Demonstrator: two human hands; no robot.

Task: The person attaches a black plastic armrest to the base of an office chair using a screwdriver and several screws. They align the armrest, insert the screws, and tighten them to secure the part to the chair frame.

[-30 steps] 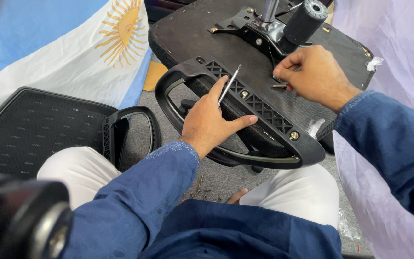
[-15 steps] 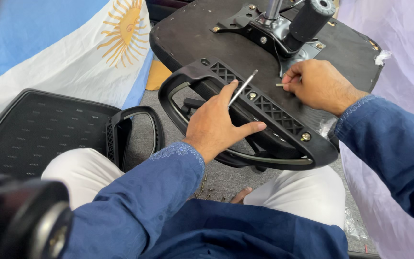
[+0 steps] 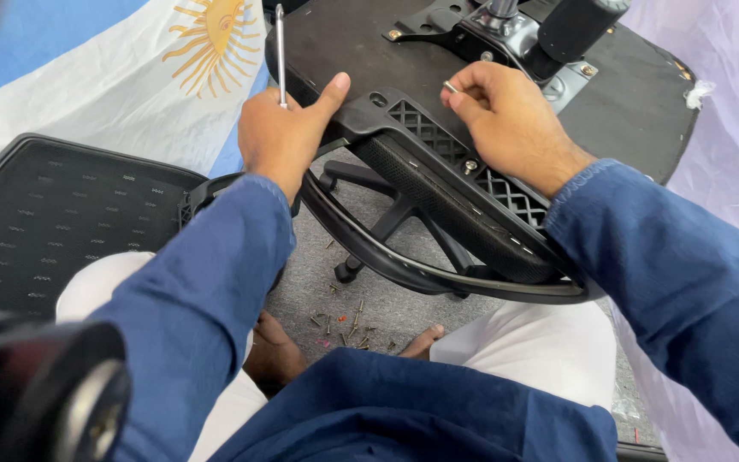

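Two hands at work on one black armrest (image 3: 438,205), which lies across the person's lap against the underside of an upturned chair seat (image 3: 626,94), its mesh bracket turned up so the screw holes face the person. Right hand (image 3: 515,128): wrist bent down, fingers (image 3: 464,90) pinched on a small screw (image 3: 450,85) held just above the bracket's upper edge, near a hole, apparently to line it up. Left hand (image 3: 280,137): fist closed round a thin metal tool (image 3: 280,51), shaft standing upright and clear of the work; thumb stretched out and pressed on the armrest's end, seemingly steadying it. Both sleeves blue, forearms converging from the lower corners. Seat mechanism (image 3: 506,34) with black lever (image 3: 570,30) at top. Below the armrest loop: chair base (image 3: 387,214) and loose screws (image 3: 344,321) scattered on grey floor (image 3: 318,265). Black mesh backrest (image 3: 53,222) at left, over a blue and white flag with a sun (image 3: 130,77).
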